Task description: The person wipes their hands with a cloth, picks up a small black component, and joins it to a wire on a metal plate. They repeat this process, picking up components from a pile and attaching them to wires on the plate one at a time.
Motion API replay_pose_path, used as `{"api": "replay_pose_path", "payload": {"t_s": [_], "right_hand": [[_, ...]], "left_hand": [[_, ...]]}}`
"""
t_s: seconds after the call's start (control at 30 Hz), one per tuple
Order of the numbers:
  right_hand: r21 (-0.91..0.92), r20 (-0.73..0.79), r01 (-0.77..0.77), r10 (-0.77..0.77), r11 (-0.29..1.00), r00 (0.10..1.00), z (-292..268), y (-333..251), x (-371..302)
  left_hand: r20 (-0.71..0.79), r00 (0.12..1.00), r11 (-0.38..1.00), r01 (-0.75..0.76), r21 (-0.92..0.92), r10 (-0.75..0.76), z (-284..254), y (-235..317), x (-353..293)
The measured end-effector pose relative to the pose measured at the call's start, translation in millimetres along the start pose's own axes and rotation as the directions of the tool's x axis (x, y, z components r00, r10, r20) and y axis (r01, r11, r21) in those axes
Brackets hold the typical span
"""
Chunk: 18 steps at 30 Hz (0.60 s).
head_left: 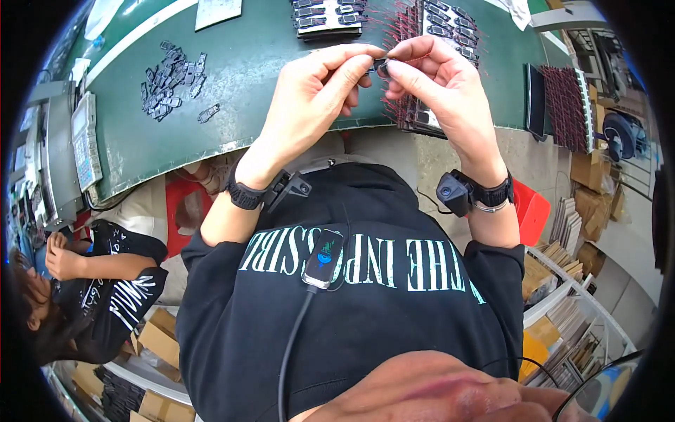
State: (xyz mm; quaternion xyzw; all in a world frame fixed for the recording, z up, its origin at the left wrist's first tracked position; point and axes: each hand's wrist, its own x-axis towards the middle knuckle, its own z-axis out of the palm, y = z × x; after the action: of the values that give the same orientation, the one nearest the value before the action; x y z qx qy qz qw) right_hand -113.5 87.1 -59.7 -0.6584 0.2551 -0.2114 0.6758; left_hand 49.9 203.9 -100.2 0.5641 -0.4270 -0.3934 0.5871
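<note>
And here the left hand [313, 98] and right hand [446, 84] meet over the green desk [242, 91], fingers [351, 73] pinching one small black part [380, 65] between them, the far rows of black units [327, 14] seemingly done, the loose pile [172, 77] at left seemingly waiting.

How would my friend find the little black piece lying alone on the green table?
Find the flat green table, then the loose heap of small black plastic parts at its left. Just below the heap's right end lies the oblong black plastic piece, set apart while its neighbours jumble together.
</note>
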Motion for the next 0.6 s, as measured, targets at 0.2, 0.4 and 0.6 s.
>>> {"api": "replay_pose_path", "payload": {"t_s": [0.2,0.4,0.6], "right_hand": [[0.089,-0.007,-0.035,0.036,0.995,0.999,-9,2,-8],[-0.027,0.023,0.091,-0.090,0.996,0.996,-11,12,-17],[-0.205,0.042,0.092,-0.085,0.974,0.995,-11,14,-7]], "left_hand": [[0.038,0.980,0.976,-0.196,0.093,0.193,14,-8,-8],[0.078,0.995,0.998,-0.063,-0.013,0.064,17,-7,-16],[0.045,0.998,0.998,-0.040,-0.057,0.043,14,-14,-7]]}}
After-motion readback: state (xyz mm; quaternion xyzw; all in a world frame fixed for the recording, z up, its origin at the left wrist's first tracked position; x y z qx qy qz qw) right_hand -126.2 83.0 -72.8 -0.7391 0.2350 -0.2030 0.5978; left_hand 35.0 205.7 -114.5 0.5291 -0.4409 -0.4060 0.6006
